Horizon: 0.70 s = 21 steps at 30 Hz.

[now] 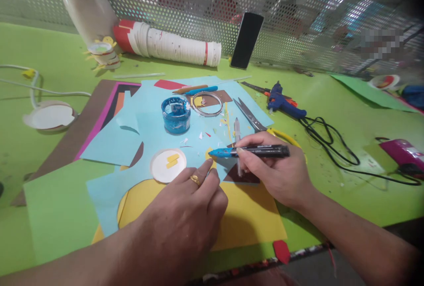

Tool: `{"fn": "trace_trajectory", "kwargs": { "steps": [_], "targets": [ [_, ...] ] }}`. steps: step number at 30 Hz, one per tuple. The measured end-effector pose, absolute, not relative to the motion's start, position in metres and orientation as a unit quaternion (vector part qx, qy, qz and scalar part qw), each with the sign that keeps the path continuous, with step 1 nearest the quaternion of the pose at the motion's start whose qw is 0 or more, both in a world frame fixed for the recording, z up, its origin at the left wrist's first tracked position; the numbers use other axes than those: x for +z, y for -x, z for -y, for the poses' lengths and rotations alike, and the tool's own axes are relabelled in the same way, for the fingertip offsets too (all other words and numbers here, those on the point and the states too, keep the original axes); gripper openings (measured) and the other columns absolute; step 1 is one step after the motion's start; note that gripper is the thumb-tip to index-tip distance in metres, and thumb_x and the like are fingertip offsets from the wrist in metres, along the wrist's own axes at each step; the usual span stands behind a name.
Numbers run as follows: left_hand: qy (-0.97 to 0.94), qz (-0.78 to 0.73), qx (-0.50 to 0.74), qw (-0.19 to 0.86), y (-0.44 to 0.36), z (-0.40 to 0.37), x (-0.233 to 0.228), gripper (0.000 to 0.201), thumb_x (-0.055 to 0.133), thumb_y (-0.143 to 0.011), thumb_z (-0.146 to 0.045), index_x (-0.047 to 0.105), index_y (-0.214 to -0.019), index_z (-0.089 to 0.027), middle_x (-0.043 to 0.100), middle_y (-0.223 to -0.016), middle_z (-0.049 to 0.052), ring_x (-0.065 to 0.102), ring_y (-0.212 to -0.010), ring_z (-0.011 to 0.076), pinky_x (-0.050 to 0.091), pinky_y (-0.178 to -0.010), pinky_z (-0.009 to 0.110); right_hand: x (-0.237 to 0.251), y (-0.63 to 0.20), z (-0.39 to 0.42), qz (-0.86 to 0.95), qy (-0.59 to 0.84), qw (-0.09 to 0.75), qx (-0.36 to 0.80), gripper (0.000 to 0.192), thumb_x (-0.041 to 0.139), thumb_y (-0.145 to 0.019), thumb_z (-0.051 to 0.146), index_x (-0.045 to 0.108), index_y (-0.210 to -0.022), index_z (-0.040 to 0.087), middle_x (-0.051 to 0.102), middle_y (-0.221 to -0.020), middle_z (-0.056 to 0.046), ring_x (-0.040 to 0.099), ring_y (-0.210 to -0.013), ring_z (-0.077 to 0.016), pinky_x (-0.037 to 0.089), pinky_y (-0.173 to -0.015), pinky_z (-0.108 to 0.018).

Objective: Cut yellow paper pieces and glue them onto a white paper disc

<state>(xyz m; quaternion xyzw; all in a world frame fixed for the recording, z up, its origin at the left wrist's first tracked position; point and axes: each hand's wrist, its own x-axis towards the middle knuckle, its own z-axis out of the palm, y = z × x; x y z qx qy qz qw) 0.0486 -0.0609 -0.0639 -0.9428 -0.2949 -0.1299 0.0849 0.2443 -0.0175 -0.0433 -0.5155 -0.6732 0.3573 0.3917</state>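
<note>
My right hand [276, 169] grips a marker pen [261, 151] with a black barrel and a blue front end. Its tip touches a small yellow paper piece [210, 152]. My left hand [195, 202], wearing a gold ring, holds that piece down with its fingertips; the other fingers are curled. Just left of the fingers lies a white paper disc [162, 166] bearing small yellow strips [172, 160]. Underneath are a yellow sheet [251, 219] and light blue sheets [145, 135]. A clear pen [236, 127] lies partly behind the right hand.
Around the hands are a blue jar [176, 116], a roll of clear tape [208, 104], yellow-handled scissors [250, 116] and a blue glue gun [281, 100] with a looping cord. A phone [247, 40] leans on the mesh divider beside stacked paper cups [175, 46].
</note>
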Motion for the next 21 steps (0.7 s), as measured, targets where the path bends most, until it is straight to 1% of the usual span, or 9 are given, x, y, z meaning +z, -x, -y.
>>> {"fn": "trace_trajectory", "kwargs": {
  "steps": [3,8,14,18,21],
  "targets": [
    [0.945,0.290,-0.133,0.075,-0.0479,0.0599,-0.0637,0.022,0.058,-0.078,-0.016,0.069,-0.095,-0.007,0.068,-0.103,0.017,0.055,-0.115,0.0330,0.051,-0.090,0.045,-0.0439,-0.2435,0.0165,0.670,0.518,0.392,0.359,0.007,0.067,-0.086,0.029,0.067,-0.088,0.022,0.063,-0.062,0.005,0.061,-0.053,-0.0104,0.049,-0.050,-0.022],
    [0.945,0.289,-0.135,0.075,-0.0475,0.0596,-0.0633,0.024,0.059,-0.075,-0.015,0.069,-0.096,-0.006,0.068,-0.099,0.017,0.054,-0.115,0.0345,0.052,-0.088,0.046,-0.0440,-0.2431,0.0176,0.668,0.523,0.392,0.356,0.007,0.067,-0.086,0.029,0.067,-0.088,0.022,0.063,-0.063,0.005,0.060,-0.051,-0.0093,0.049,-0.051,-0.022],
    [0.943,0.295,-0.134,0.072,-0.0472,0.0599,-0.0622,0.022,0.058,-0.078,-0.014,0.069,-0.095,-0.006,0.068,-0.102,0.018,0.057,-0.112,0.0326,0.052,-0.089,0.044,-0.0443,-0.2433,0.0185,0.672,0.523,0.388,0.353,0.006,0.068,-0.086,0.029,0.067,-0.088,0.022,0.062,-0.061,0.005,0.061,-0.052,-0.0105,0.050,-0.053,-0.024],
    [0.945,0.289,-0.136,0.068,-0.0466,0.0595,-0.0625,0.022,0.060,-0.078,-0.016,0.069,-0.095,-0.007,0.068,-0.100,0.016,0.055,-0.115,0.0341,0.052,-0.089,0.046,-0.0444,-0.2422,0.0167,0.661,0.521,0.396,0.367,0.006,0.068,-0.085,0.027,0.066,-0.088,0.022,0.063,-0.061,0.006,0.061,-0.050,-0.0087,0.050,-0.051,-0.021],
    [0.945,0.289,-0.135,0.075,-0.0470,0.0593,-0.0621,0.022,0.060,-0.076,-0.015,0.070,-0.095,-0.007,0.068,-0.098,0.016,0.055,-0.116,0.0344,0.053,-0.087,0.045,-0.0445,-0.2422,0.0159,0.669,0.522,0.395,0.351,0.006,0.068,-0.085,0.027,0.067,-0.087,0.021,0.062,-0.061,0.006,0.060,-0.050,-0.0084,0.049,-0.051,-0.021]
  ]
}}
